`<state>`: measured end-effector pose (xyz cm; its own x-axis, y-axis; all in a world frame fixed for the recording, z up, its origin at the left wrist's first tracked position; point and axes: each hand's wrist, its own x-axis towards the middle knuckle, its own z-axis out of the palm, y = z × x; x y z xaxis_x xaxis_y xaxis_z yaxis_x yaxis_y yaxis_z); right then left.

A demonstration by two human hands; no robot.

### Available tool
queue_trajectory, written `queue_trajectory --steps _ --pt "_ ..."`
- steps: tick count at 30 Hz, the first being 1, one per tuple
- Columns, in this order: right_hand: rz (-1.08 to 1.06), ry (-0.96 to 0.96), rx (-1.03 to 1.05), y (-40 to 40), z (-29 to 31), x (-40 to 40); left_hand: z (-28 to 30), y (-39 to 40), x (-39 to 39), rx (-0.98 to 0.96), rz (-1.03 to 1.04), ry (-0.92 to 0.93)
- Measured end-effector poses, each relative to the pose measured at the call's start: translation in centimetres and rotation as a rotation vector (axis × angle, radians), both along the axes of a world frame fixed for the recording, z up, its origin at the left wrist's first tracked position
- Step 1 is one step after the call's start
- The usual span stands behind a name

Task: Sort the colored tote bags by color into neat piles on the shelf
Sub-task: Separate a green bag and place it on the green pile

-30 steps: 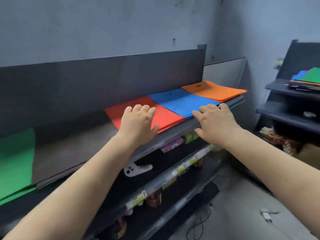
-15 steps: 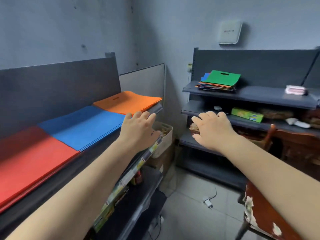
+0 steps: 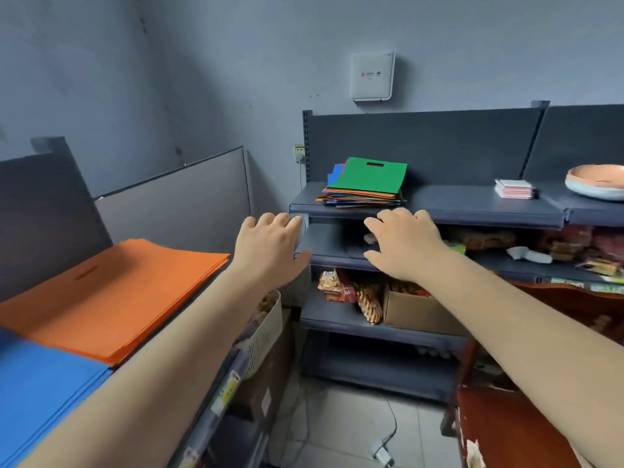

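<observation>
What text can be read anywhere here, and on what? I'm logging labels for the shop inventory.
None can be read for certain.
White wall box: a small red logo with tiny print, too small to read.
Snack packet on the lower shelf: printed lettering, blurred.
Shelf-edge price tags: yellow and white, blurred.
Green tote bag and orange tote bags: no print visible.
</observation>
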<state>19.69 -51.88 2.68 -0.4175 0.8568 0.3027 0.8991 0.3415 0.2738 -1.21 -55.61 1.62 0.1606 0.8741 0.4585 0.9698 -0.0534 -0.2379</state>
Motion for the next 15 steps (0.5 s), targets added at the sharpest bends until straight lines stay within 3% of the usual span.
queue_trajectory --steps 15 --pt "-0.073 0.030 0.010 24.4 -2.7 5.4 -1.9 24.9 3.6 -0.036 0.016 0.017"
